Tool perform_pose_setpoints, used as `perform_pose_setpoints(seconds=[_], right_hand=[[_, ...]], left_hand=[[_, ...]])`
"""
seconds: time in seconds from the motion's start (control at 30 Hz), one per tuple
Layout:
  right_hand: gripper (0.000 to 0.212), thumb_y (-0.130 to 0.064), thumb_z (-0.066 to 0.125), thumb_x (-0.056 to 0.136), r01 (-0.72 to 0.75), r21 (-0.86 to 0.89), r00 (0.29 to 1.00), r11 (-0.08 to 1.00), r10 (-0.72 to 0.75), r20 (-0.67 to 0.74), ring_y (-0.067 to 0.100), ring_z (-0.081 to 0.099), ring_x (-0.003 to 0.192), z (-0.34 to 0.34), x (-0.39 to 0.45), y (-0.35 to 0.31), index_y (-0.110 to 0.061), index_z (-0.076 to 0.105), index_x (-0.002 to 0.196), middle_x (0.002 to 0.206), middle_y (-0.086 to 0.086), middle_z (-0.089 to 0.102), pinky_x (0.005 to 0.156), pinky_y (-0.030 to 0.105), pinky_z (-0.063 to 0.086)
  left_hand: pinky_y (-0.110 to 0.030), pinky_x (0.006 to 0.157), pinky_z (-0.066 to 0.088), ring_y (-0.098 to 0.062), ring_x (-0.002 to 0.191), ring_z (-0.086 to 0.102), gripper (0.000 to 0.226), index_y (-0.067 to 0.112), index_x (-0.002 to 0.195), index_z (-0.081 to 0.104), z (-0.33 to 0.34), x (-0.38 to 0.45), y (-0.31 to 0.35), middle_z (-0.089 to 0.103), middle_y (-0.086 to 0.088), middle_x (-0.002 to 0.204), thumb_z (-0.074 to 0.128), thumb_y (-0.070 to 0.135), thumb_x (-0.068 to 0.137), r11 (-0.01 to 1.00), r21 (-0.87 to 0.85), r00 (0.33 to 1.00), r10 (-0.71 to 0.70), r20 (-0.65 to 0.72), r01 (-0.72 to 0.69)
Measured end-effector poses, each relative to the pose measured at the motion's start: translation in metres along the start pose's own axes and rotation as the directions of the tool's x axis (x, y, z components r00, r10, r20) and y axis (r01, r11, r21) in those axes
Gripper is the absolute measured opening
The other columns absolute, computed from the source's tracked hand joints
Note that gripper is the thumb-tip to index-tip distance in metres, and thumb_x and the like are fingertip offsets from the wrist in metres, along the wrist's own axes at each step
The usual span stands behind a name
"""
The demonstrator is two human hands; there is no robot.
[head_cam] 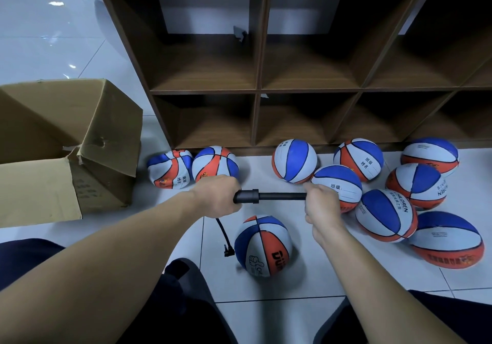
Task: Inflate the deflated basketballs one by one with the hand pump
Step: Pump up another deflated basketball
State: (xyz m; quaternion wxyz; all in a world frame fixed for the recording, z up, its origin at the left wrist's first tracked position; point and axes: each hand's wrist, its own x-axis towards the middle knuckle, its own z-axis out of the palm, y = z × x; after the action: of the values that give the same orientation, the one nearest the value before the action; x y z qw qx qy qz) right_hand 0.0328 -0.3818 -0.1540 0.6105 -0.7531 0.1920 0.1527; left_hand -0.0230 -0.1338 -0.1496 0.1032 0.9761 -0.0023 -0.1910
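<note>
At mid-frame the left hand [217, 197] grips one end of the slim black hand pump [269, 196], held level, while the right hand [320, 205] is closed round the other end. Its thin black hose [225, 237] droops to the red, white and blue basketball [263, 246] on the tiled floor just below. Long, straight strokes would probably fill it best, hose slack so the needle stays seated.
</note>
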Motion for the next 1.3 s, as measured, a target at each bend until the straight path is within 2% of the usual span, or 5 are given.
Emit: perform_pose_setpoints(seconds=[0.37,0.63,0.9,1.07,1.3], right_hand=[[0.037,-0.011,0.052,0.091,0.02,-0.007,0.998,1.0,-0.02,-0.065,0.021,0.023,0.063,0.006,-0.005,0.006,-0.022,0.026,0.067,0.054,-0.012,0.026,0.056,0.032,0.021],[0.035,-0.014,0.05,0.099,0.183,-0.169,0.983,0.968,-0.183,0.019,0.02,0.031,0.063,0.03,-0.031,0.006,-0.017,0.031,0.069,0.064,-0.002,0.034,0.06,0.036,0.027],[0.035,-0.022,0.053,0.101,0.173,-0.183,0.982,0.968,-0.154,0.111,0.021,0.038,0.063,0.041,-0.036,0.011,-0.016,0.038,0.07,0.065,-0.001,0.041,0.059,0.033,0.033],[0.034,-0.019,0.054,0.103,0.211,-0.215,0.972,0.954,-0.182,0.146,0.017,0.035,0.063,0.031,-0.031,0.007,-0.016,0.039,0.072,0.066,-0.002,0.038,0.053,0.029,0.031],[0.036,-0.022,0.054,0.105,0.275,-0.285,0.961,0.918,-0.275,0.041,0.021,0.039,0.066,-0.01,0.0,-0.01,-0.013,0.045,0.071,0.065,0.0,0.044,0.062,0.036,0.033]], left_hand=[[-0.034,0.061,0.053,-0.021,0.067,0.062,0.014,0.023,0.083,0.065,0.001,-0.001,0.007,0.063,0.001,0.073,0.063,0.034,0.092,0.998,0.058,1.0,0.01,0.01,-0.01],[-0.032,0.057,0.051,-0.026,0.068,0.066,0.01,0.022,0.085,0.066,-0.004,-0.002,0.034,0.065,0.0,0.073,0.062,0.029,0.091,0.998,0.045,0.999,0.039,-0.01,-0.038],[-0.038,0.062,0.058,-0.027,0.068,0.066,0.011,0.023,0.086,0.068,-0.002,0.0,0.04,0.066,-0.001,0.072,0.064,0.032,0.09,0.996,0.042,0.997,0.073,-0.024,-0.072],[-0.033,0.055,0.05,-0.023,0.065,0.064,0.016,0.024,0.081,0.064,-0.001,-0.001,0.035,0.063,0.001,0.069,0.063,0.035,0.093,0.996,0.017,0.996,0.089,-0.033,-0.088],[-0.042,0.072,0.063,-0.019,0.071,0.066,0.016,0.027,0.089,0.069,-0.001,-0.002,-0.004,0.066,0.003,0.075,0.066,0.042,0.094,0.999,-0.035,1.0,0.011,-0.007,-0.011]])
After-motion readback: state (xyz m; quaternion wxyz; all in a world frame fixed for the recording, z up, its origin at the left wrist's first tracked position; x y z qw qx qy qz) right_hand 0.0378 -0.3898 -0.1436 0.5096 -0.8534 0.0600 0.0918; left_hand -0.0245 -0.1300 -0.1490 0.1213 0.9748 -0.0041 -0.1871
